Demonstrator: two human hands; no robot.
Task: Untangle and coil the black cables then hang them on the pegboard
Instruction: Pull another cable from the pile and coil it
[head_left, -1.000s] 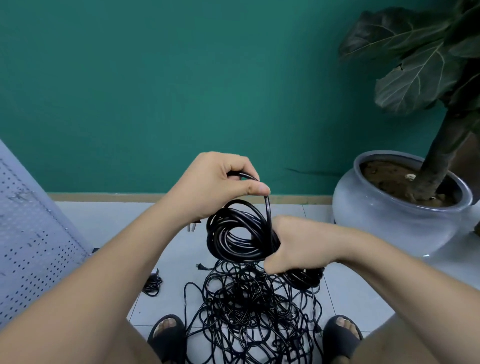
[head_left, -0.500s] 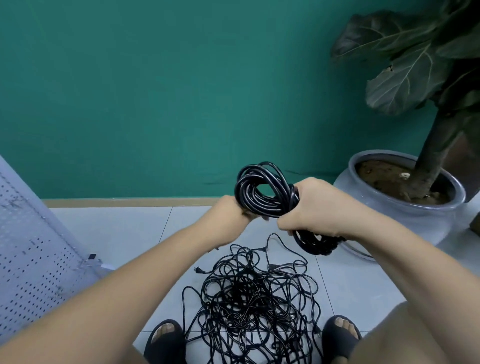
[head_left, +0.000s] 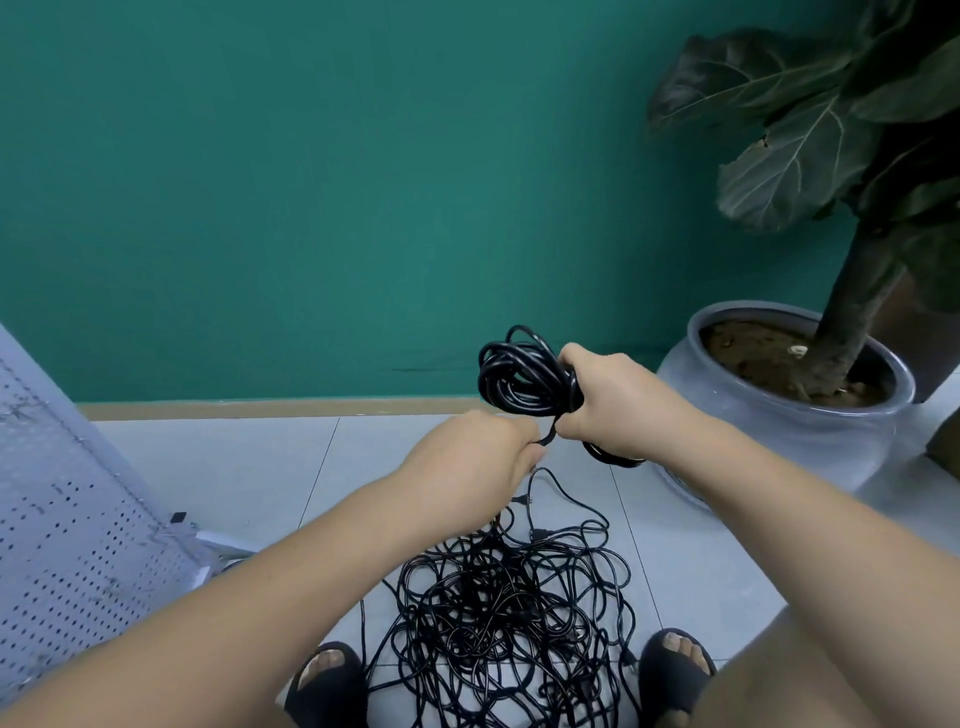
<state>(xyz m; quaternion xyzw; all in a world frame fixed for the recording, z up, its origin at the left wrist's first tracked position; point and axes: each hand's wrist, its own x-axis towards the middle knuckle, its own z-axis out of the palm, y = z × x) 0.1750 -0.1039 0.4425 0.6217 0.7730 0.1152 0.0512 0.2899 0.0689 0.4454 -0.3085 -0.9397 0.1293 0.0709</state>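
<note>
A black cable coil (head_left: 514, 376) is held up at mid-frame, gripped around its middle by my right hand (head_left: 610, 402); one loop hangs below that hand. My left hand (head_left: 480, 457) sits just left and below, pinching the loose end of the same cable close to the coil. On the tiled floor between my feet lies a big tangled pile of black cables (head_left: 511, 618). The grey pegboard (head_left: 67, 525) leans at the left edge.
A large grey plant pot (head_left: 779, 431) with a leafy plant stands at the right, close to my right hand. A green wall with a wooden skirting runs behind. My sandalled feet (head_left: 324, 680) flank the pile. White objects lie at the pegboard's foot.
The coil has risen and shifted right with my right hand. My left hand dropped from above the coil to below it and now pinches the cable end.
</note>
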